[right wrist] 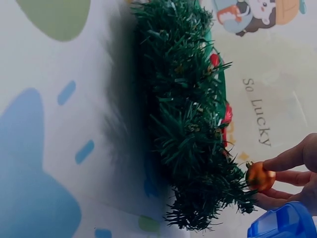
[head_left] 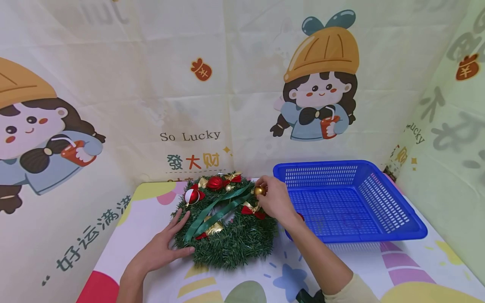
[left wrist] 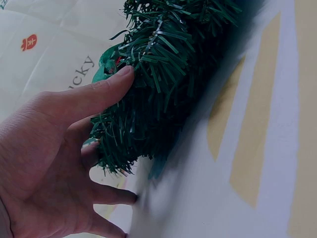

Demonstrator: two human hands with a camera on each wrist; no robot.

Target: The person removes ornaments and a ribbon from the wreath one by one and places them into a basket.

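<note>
A green artificial wreath (head_left: 235,248) lies on the table, with a green ribbon (head_left: 219,214) across its middle. Red-and-gold bows (head_left: 253,211), a red ball (head_left: 216,183) and a red-and-white ball (head_left: 191,196) decorate it. At its upper right edge, my right hand (head_left: 278,200) pinches a gold bauble (right wrist: 260,177) between thumb and fingers, right at the needles. My left hand (head_left: 161,248) rests against the wreath's left side, fingers spread. In the left wrist view its thumb (left wrist: 111,87) lies on the needles, while part of the index finger is hidden behind them.
To the right of the wreath stands a blue plastic basket (head_left: 394,235). A small red item (head_left: 301,216) shows at its near left corner, partly behind my right wrist. Something dark (head_left: 308,296) lies at the front edge. A printed cloth (head_left: 242,113) hangs behind the table.
</note>
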